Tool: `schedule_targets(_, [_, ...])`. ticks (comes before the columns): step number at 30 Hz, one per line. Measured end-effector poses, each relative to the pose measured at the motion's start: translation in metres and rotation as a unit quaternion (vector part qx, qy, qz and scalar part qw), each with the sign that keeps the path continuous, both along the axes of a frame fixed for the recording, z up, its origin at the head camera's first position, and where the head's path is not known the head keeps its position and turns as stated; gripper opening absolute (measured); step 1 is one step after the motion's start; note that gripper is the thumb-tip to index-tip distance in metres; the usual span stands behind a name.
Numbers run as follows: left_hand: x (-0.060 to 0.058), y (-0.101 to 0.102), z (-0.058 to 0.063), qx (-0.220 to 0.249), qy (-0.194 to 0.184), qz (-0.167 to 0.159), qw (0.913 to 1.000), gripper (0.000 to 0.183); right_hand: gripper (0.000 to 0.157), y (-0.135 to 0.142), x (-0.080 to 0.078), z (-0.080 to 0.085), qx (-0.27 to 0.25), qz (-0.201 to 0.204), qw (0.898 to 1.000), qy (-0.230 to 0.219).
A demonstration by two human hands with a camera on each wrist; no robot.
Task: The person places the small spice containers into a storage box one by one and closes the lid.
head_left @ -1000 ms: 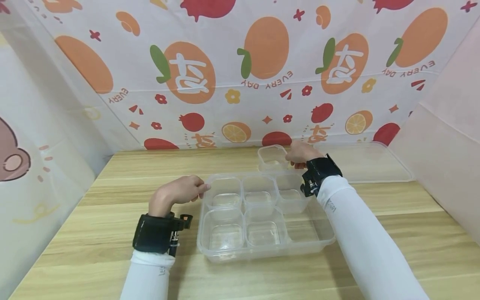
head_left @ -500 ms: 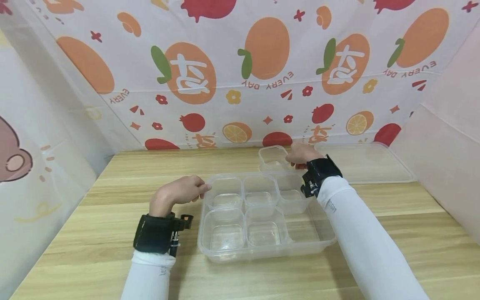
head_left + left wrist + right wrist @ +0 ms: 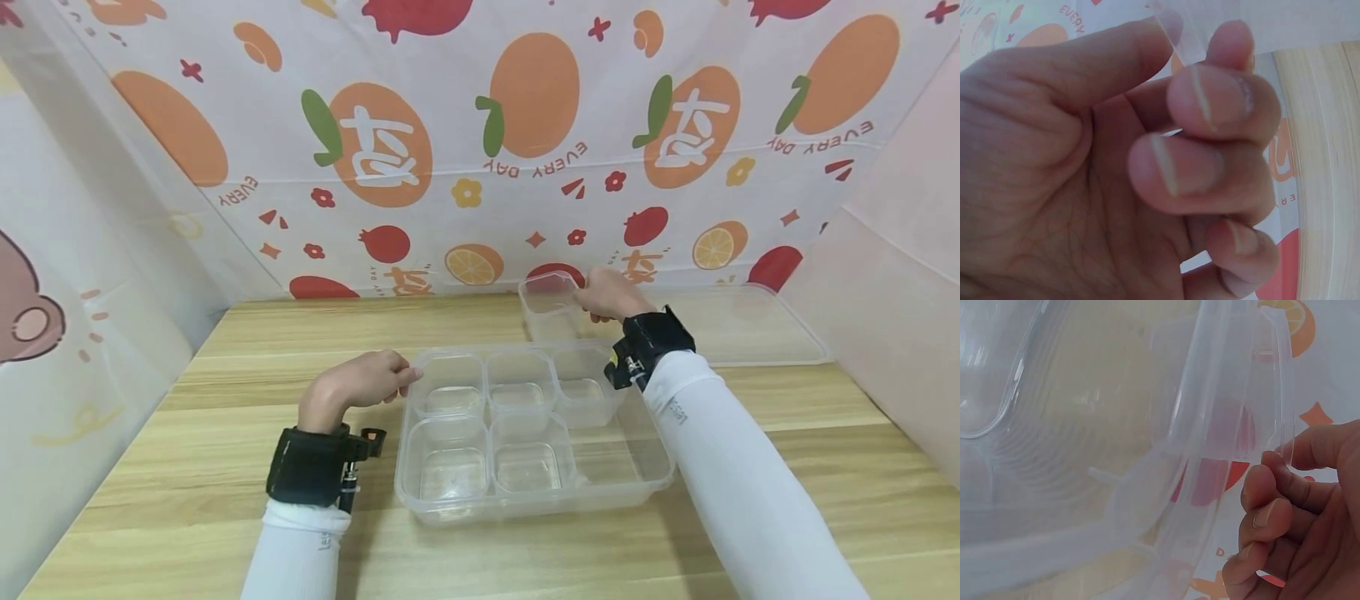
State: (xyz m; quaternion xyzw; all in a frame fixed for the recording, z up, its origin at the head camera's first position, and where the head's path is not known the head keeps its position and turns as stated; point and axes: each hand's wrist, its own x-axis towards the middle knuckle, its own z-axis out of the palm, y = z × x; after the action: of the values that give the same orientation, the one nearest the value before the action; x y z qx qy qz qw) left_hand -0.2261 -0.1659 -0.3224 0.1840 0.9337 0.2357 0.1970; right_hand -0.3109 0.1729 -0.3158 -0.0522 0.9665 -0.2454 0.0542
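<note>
Woodgrain worktop [image 3: 172, 467], left hand [image 3: 363, 382] pinching a clear tray [image 3: 525, 504] by the edge, right hand [image 3: 611, 294] nipping a little cup [image 3: 551, 321], fingers [image 3: 1210, 169] curled on both.

White sleeves [image 3: 750, 479] with small grey lettering [image 3: 677, 409] meet wide black wrist straps [image 3: 303, 468].

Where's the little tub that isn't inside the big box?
In the head view, right of centre, the little tub is pinched by the right hand, just behind the big box.
</note>
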Motion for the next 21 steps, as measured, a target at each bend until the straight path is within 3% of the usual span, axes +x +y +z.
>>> schedule_targets(10, [0.0000,-0.0003,0.0005,-0.004,0.001,0.000,1.0000,0.028,0.042,0.0044,0.0021,0.0041,-0.024,0.011,0.999,0.041])
schedule_targets(21, [-0.0001,-0.0003,0.0004,-0.006,0.000,0.003,1.0000,0.028,0.046,0.0024,0.0039,0.0098,-0.045,-0.011,0.995,0.086])
